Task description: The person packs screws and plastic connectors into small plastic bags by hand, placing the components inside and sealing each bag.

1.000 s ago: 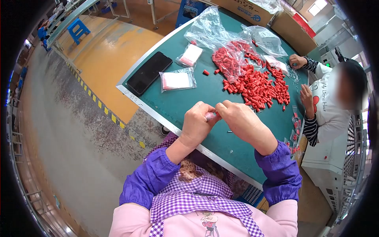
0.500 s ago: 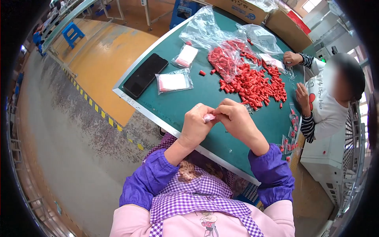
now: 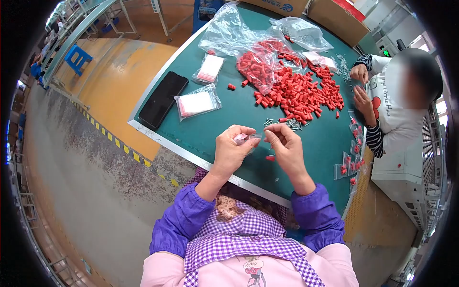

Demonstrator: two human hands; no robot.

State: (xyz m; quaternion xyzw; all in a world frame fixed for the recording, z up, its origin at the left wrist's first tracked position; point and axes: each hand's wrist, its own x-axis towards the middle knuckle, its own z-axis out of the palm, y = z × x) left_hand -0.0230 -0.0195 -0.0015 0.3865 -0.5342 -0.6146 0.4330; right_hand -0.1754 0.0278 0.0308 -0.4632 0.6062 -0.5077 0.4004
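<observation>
My left hand [image 3: 233, 149] is closed around a small clear plastic bag [image 3: 243, 138] with pinkish parts showing through. The bag's thin film stretches across to my right hand [image 3: 288, 149], whose thumb and forefinger pinch at its edge. Just below the hands, a red plastic sleeve [image 3: 270, 158] lies on the green table with a bit of metal beside it. Silver screws [image 3: 291, 124] are scattered beyond my fingertips. Behind them spreads a large heap of red sleeves [image 3: 301, 95], partly inside a big clear bag [image 3: 260, 71].
At the left lie a black phone [image 3: 163, 99] and packs of small bags [image 3: 198, 103]. Filled bags [image 3: 351, 165] line the table's right edge. A co-worker's hands [image 3: 362, 86] are at the far right, near more screws [image 3: 343, 67]. Cardboard boxes [image 3: 337, 21] stand behind.
My hands have drawn slightly apart, with the bag's film now visible between them. The red sleeve and the screws beyond my hands have come into view. The camera view has shifted a little.
</observation>
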